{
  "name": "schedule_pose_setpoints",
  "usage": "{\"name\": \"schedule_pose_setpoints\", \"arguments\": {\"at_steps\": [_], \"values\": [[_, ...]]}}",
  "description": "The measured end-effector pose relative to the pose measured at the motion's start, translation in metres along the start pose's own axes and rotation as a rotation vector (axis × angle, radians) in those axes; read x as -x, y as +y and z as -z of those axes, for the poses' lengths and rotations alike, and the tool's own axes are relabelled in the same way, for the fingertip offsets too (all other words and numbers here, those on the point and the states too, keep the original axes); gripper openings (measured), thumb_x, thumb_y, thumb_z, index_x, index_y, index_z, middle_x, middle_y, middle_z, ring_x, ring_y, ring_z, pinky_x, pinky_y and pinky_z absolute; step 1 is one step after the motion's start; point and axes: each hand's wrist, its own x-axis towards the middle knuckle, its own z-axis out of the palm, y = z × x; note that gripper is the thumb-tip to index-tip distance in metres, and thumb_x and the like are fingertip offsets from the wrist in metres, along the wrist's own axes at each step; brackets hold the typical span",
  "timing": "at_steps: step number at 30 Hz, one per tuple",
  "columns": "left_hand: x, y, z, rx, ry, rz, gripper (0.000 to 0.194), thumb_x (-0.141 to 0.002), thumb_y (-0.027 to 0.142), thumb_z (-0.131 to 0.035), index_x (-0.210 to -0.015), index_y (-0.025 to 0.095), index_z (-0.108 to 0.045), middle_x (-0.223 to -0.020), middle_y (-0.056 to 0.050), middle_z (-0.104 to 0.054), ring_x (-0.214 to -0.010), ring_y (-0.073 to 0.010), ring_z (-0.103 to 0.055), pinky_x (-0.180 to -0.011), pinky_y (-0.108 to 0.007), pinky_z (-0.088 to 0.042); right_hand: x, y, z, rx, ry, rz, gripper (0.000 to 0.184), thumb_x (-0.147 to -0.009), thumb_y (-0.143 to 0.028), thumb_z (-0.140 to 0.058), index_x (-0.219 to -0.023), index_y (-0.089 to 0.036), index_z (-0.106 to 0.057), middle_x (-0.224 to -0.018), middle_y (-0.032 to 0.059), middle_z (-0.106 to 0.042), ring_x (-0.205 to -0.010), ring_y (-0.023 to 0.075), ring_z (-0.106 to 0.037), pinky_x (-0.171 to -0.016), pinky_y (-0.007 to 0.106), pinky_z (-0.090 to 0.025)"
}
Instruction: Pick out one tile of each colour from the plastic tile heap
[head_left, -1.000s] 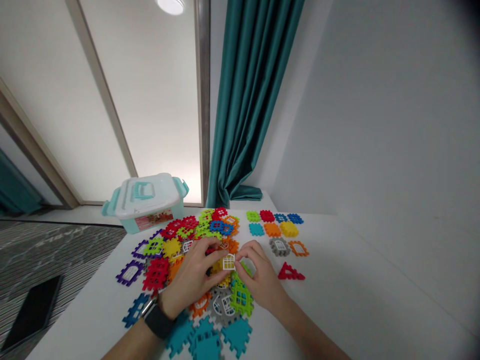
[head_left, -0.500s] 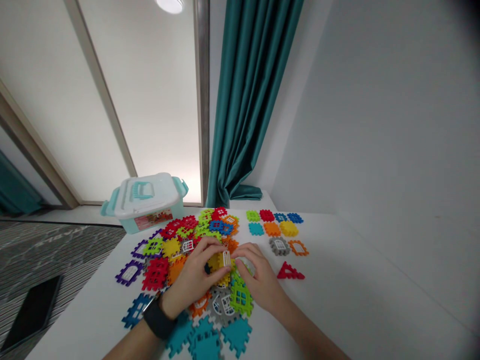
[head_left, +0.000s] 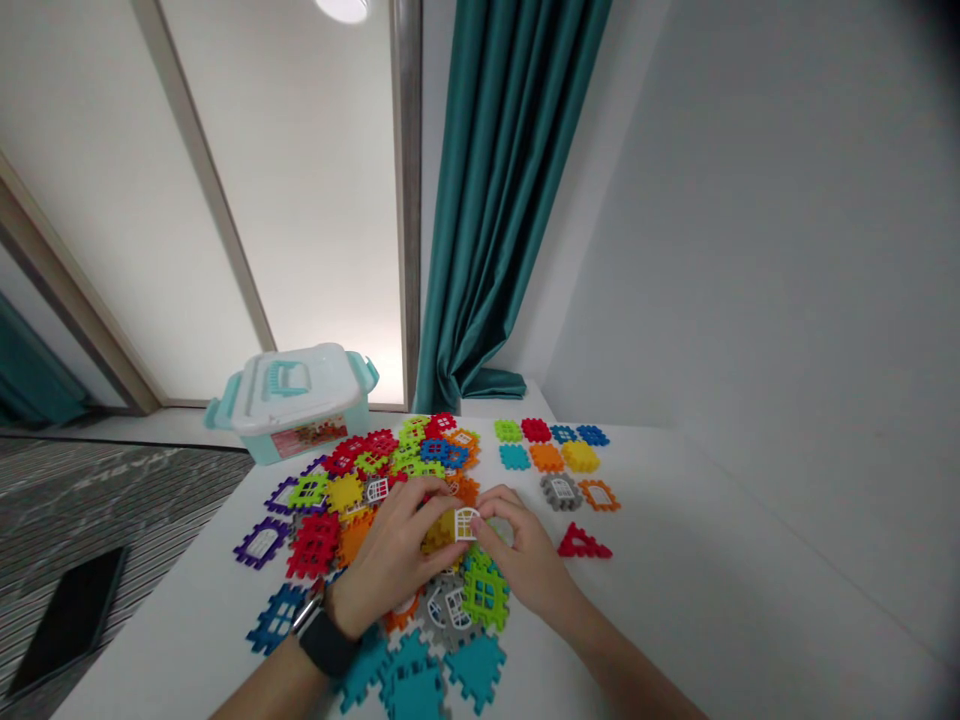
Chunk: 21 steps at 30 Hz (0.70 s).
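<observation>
My left hand (head_left: 409,535), with a dark watch on its wrist, closes thumb and fingers on a yellow building tile (head_left: 439,533) above the pile. At that tile's right edge a small white window frame (head_left: 466,525) stands with its barred face toward me. My right hand (head_left: 525,555) pinches the frame's right side between thumb and fingers. Whether frame and tile are joined I cannot tell. Below the hands lie a green window tile (head_left: 486,597), a grey tile with white window parts (head_left: 448,608) and teal tiles (head_left: 412,690).
A lidded white and turquoise box (head_left: 304,400) stands at the back left. Right of the pile, several tiles lie in rows, including an orange one (head_left: 546,458) and a grey one (head_left: 561,492). A red triangle piece (head_left: 583,542) lies nearer me. Left are red tiles (head_left: 313,546).
The white window frame has turned, so its wide barred face now shows, and it has moved slightly right. My right thumb has come onto it. The view has shifted a little.
</observation>
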Motion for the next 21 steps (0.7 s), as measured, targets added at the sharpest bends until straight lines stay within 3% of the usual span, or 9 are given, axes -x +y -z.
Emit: {"name": "schedule_pose_setpoints", "arguments": {"at_steps": [8,10,14,21], "values": [[0.000,-0.002,0.006,-0.004,-0.022,-0.017,0.029,-0.092,0.031,-0.071,-0.120,0.026,-0.064,-0.117,-0.008,-0.061,-0.107,-0.0250,-0.061,-0.092,-0.042,-0.054,-0.001,-0.001,0.004,0.054,0.010,0.031,0.020,-0.096,-0.030,-0.054,-0.078,-0.022,-0.059,-0.089,0.0023,-0.061,-0.089,0.0203,-0.061,-0.085,0.034,-0.048],[0.000,-0.004,0.006,0.005,0.006,-0.008,0.028,-0.094,0.034,-0.069,-0.119,0.025,-0.064,-0.116,-0.008,-0.061,-0.106,-0.0248,-0.061,-0.091,-0.042,-0.054,0.000,-0.003,0.006,0.108,0.034,0.074,0.010,-0.095,-0.026,-0.055,-0.094,-0.022,-0.064,-0.096,0.0038,-0.063,-0.094,0.0214,-0.061,-0.088,0.036,-0.049],[0.000,-0.007,0.005,0.026,0.062,0.009,0.027,-0.095,0.037,-0.068,-0.118,0.024,-0.064,-0.115,-0.009,-0.061,-0.107,-0.0247,-0.061,-0.092,-0.042,-0.054,0.002,-0.005,0.014,0.291,0.005,0.242,0.034,-0.093,-0.021,-0.060,-0.127,-0.026,-0.060,-0.117,0.0086,-0.062,-0.113,0.0261,-0.057,-0.099,0.044,-0.048],[0.001,-0.005,0.003,0.079,0.036,0.032,0.026,-0.095,0.038,-0.067,-0.117,0.024,-0.066,-0.116,-0.009,-0.063,-0.109,-0.0242,-0.061,-0.094,-0.041,-0.054,0.003,0.001,0.015,0.427,0.007,0.360,0.029,-0.094,-0.021,-0.063,-0.123,-0.025,-0.062,-0.116,0.0096,-0.062,-0.111,0.0275,-0.058,-0.097,0.048,-0.050]]}}
